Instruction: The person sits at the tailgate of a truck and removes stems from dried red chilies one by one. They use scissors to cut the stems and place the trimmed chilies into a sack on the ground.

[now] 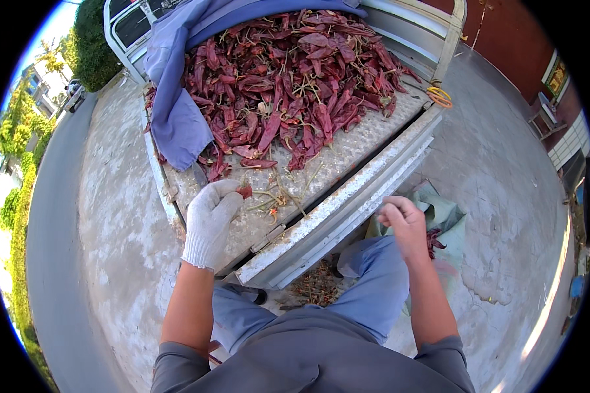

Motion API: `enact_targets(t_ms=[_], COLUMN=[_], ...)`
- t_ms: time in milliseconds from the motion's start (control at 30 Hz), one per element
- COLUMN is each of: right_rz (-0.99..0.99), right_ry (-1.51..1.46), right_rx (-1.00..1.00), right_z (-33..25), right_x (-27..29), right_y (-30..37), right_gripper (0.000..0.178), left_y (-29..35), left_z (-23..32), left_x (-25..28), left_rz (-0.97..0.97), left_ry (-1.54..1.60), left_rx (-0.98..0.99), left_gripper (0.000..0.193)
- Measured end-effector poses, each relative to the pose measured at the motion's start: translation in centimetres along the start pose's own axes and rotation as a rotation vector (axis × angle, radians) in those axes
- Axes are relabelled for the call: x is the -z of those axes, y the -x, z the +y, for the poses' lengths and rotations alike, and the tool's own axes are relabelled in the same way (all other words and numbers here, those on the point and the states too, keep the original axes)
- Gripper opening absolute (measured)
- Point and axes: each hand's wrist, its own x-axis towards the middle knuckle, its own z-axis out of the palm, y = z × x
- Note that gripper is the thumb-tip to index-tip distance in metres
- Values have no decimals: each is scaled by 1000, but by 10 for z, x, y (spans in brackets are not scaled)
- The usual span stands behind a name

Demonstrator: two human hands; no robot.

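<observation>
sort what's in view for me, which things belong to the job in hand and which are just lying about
Likely part of the job:
heaped red peppers on the metal bed
red piece in the gloved left hand
pale green sack

Seemingly just about:
orange coil
chair-like frame, far right
vehicle, far left
</observation>
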Motion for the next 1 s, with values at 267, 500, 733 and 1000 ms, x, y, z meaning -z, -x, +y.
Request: enact_targets(t_ms=[267,500,733,1000], right_rz=[-452,-710,-1047,-956], right_ry=[3,427,606,194], right_rx=[211,7,395,282], right_z=[-47,-43,-48,-42], right_x=[-168,-136,-120,-126], right_y=[44,40,34,43], right_gripper=[29,20,23,26], left_y=[72,79,84,89], left_z=[-31,20,15,14], left_x=[-42,-24,-27,-19], left_rz=[-44,-118,-735,-532], left_ry=[-176,-849,-1275,-1137], left_rx=[-234,-967,-661,-656], left_gripper=[22,54,25,18])
